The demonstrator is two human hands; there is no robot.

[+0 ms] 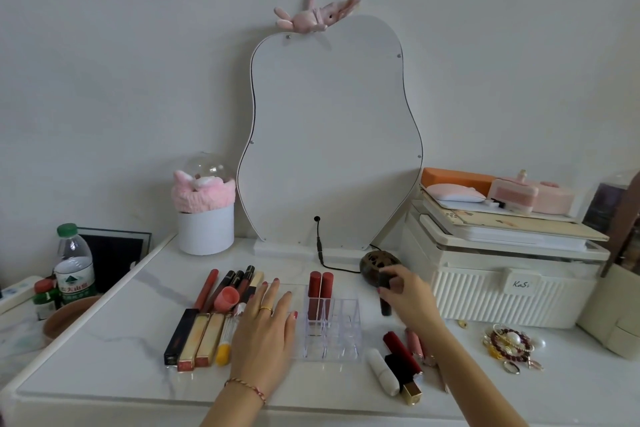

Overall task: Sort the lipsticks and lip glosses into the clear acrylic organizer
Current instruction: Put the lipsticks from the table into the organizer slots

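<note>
Our right hand point(403, 289) pinches a dark lipstick point(384, 295) upright, fingers curled round its top, just right of the clear organizer point(332, 329). Left hand point(265, 326) lies flat, fingers straight and slightly apart, on the organizer's left part. Organizer holds two red lipsticks point(321, 291) upright in its back-left slots; other slots bare. Glosses point(207, 319) lie in a row to the left, more lipsticks point(398, 364) to the right, near the table's point(114, 357) front edge.
</note>
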